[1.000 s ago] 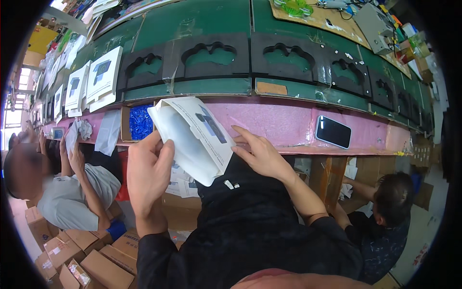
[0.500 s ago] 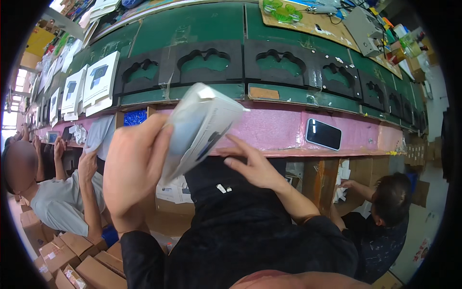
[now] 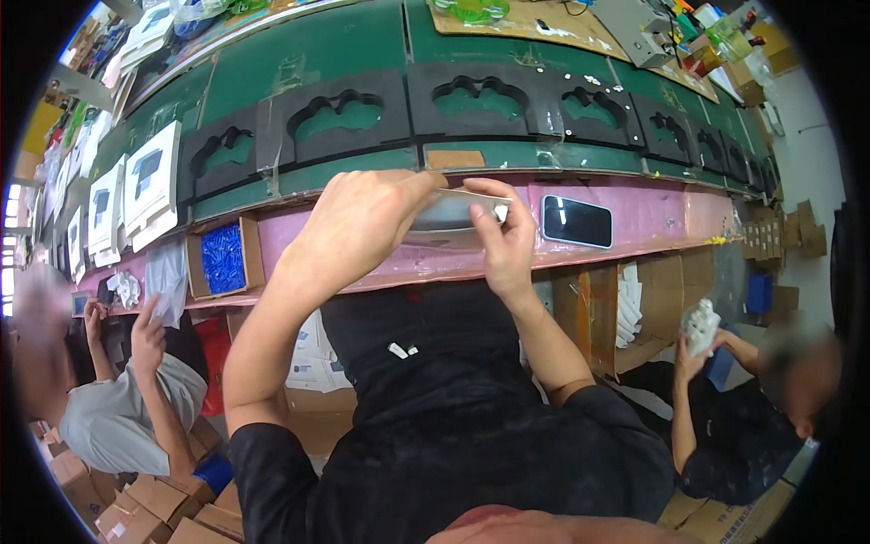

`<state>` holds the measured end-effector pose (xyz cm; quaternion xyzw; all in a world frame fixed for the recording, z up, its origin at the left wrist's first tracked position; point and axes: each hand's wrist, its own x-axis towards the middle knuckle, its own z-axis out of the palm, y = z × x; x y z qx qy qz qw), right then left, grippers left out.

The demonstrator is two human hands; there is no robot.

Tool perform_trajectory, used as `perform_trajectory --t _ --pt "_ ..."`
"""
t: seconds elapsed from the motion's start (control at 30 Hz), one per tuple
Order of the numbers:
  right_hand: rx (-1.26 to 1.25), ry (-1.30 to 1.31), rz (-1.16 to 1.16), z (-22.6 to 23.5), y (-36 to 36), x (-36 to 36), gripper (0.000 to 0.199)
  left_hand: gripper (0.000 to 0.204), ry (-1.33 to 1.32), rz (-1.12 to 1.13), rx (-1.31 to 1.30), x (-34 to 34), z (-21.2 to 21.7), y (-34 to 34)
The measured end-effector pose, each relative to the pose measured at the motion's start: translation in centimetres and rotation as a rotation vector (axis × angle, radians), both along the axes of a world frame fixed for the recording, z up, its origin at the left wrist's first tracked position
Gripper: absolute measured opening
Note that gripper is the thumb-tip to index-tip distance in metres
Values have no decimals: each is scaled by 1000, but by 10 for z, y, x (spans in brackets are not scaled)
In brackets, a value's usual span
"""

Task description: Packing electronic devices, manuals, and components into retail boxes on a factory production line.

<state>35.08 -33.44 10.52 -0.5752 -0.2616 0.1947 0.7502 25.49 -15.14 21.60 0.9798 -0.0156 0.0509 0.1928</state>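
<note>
Between my two hands, above the pink ledge [image 3: 625, 195], is a thin white box [image 3: 444, 210], its pale greyish side toward me. My left hand [image 3: 372, 213] is closed on its left part, the fingers over the top edge. At the other end my right hand [image 3: 507, 238] pinches the box's corner, thumb in front and fingers behind. The box's printed face, seen a moment ago, is hidden. To the right of my right hand lies a dark-screened phone [image 3: 577, 220] on the ledge.
Black foam trays [image 3: 349, 118] with cut-outs line the green bench [image 3: 335, 45]. White printed boxes [image 3: 152, 186] stand at left, near a carton of small blue parts [image 3: 223, 258]. One co-worker [image 3: 136, 408] sits at left; another [image 3: 757, 399], at right, holds a whitish bundle [image 3: 700, 328].
The box has swung from a steep tilt to nearly level, farther from me. My right hand, earlier open beside it, now grips its right end. The view has shifted too.
</note>
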Motion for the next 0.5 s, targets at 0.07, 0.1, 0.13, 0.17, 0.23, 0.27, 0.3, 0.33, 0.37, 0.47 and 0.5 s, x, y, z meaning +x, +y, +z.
perform_trajectory --t 0.07,0.1,0.13,0.17,0.23,0.27,0.3,0.33,0.37,0.47,0.5 --pt "-35 20 -75 -6 1 3 16 30 -126 134 -192 -8 -4 2" --pt "-33 17 -86 -7 -1 4 16 39 -196 175 -241 -15 -9 9" --pt "-16 47 -98 -10 -5 6 15 40 -221 241 -312 -24 -10 10" --pt "-5 81 -107 -13 -4 9 15 42 -240 313 -388 -32 -12 12" --pt "14 76 -112 -14 1 12 15 45 -215 346 -489 -43 -33 14" --pt "42 67 -99 -14 2 11 15 46 -239 378 -674 -49 -48 10" --pt "30 65 -120 -14 4 10 15 47 -265 407 -861 -52 -57 7" --pt "24 60 -127 -16 3 12 15 46 -255 399 -887 -50 -62 3" --pt "17 68 -122 -20 4 14 15 46 -256 393 -894 -48 -68 0" --pt "1 77 -130 -21 5 11 14 33 -303 458 -1201 -40 -78 -10" --pt "-3 85 -137 -20 6 9 14 33 -303 454 -1206 -39 -81 -10"
